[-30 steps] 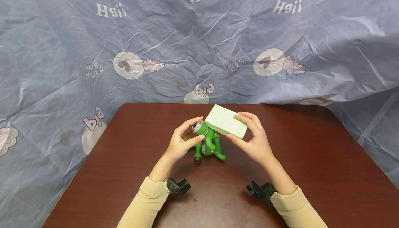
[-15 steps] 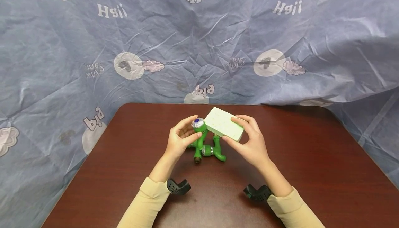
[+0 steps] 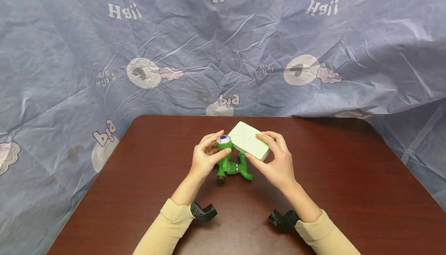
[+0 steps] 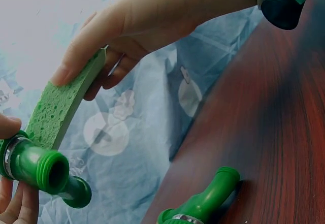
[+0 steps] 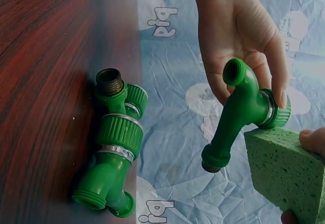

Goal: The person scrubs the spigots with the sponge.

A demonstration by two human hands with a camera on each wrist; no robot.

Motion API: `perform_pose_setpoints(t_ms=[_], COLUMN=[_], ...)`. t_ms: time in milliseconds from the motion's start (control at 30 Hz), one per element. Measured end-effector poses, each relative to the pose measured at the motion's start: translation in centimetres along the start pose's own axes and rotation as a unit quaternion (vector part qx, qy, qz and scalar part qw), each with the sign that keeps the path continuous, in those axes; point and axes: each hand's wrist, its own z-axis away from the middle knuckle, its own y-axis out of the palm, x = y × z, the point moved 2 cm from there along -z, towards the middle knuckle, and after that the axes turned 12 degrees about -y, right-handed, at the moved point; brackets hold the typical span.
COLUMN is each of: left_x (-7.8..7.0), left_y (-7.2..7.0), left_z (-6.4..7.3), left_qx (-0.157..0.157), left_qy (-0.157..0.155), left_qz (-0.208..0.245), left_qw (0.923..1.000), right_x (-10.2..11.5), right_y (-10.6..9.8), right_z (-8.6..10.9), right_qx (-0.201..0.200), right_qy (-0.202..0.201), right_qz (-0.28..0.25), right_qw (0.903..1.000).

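Observation:
My left hand (image 3: 203, 160) pinches a green tap (image 5: 236, 109) by its ribbed knob, between thumb and fingers. The knob's blue-and-silver cap faces up in the head view, and the spout and threaded end point away from the hand. My right hand (image 3: 278, 166) grips a pale green, porous sponge (image 3: 249, 141) by its far end, thumb on one side and fingers on the other. The sponge's near edge is right at the tap's knob. Both things are held above the table.
Two more green taps lie on the brown table (image 3: 334, 162) below the hands; one tap (image 5: 119, 137) shows plainly in the right wrist view. A printed blue-grey cloth (image 3: 223, 46) hangs behind the table. Each wrist carries a black camera mount (image 3: 203, 211).
The held tap has turned from lying sideways to cap up. The sponge has come slightly down and left with my right hand, its flat face tilting. The taps on the table have stayed put.

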Motion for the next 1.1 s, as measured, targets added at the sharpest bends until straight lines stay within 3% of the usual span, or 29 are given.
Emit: perform_pose_setpoints(t_ms=[233,467,667,833,1100], left_x=[0.0,-0.1,-0.2,-0.4,-0.6], left_y=[-0.2,-0.3,-0.3,-0.3,-0.6], left_z=[-0.1,-0.1,-0.1,-0.1,-0.1], left_qx=[-0.013,0.009,0.007,0.006,0.007], left_qy=[0.007,0.015,0.029,0.042,0.047], left_qz=[-0.006,0.001,0.01,0.012,0.012], left_qw=[0.9999,0.9998,0.9995,0.999,0.9988], right_x=[0.0,-0.2,-0.2,-0.5,-0.8], right_y=[0.1,0.1,0.1,-0.1,-0.9], right_z=[0.0,0.0,0.0,0.0,-0.4], right_qx=[0.021,0.014,0.039,0.026,0.069], right_qy=[0.011,0.006,0.01,0.017,0.008], right_qz=[0.005,0.039,0.022,0.022,-0.016], right_qw=[0.9997,0.9991,0.9989,0.9993,0.9974])
